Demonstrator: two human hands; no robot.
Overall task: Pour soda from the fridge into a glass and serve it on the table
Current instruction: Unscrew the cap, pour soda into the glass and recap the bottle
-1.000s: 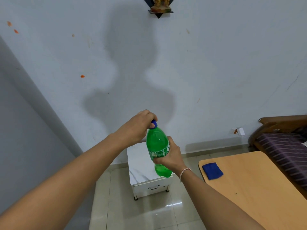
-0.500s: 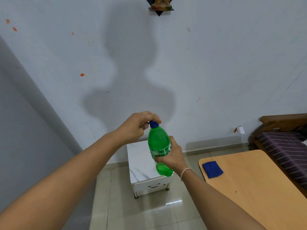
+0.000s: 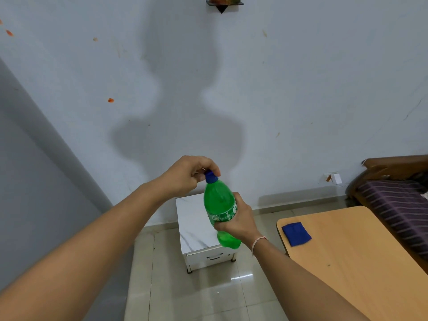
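I see the green soda bottle [image 3: 220, 205] held up in mid-air in front of a pale wall [image 3: 301, 89], tilted a bit with its top leaning left. The right hand [image 3: 238, 218] wraps the bottle's lower half at the label, fingers curled round the front, thumb side behind; firm full grip. A thin band [image 3: 258, 242] sits on that wrist. The left hand [image 3: 187, 174] is at the top, fingers curled down over the blue cap [image 3: 210, 177], pinching it between thumb and fingertips. Cap is on the neck; I can't tell if it is loose or tight. Liquid level inside is not readable, the whole bottle looks green.

Below the bottle, on the tiled floor [image 3: 208, 297], stands a small white marble-pattern side table [image 3: 196, 228] with a drawer front facing me. It is well below the bottle, not touching it. To the right is a wooden table [image 3: 359, 262] with a rounded corner; a folded blue cloth [image 3: 296, 234] lies near that corner. No glass visible to me. Far right, a bed [image 3: 398, 205] with a striped purple cover and dark wood frame. A white plug or adapter [image 3: 334, 178] sits low on the wall near the bed. A small dark shelf [image 3: 223, 4] is at the top edge, its contents cut off. Both forearms are bare.
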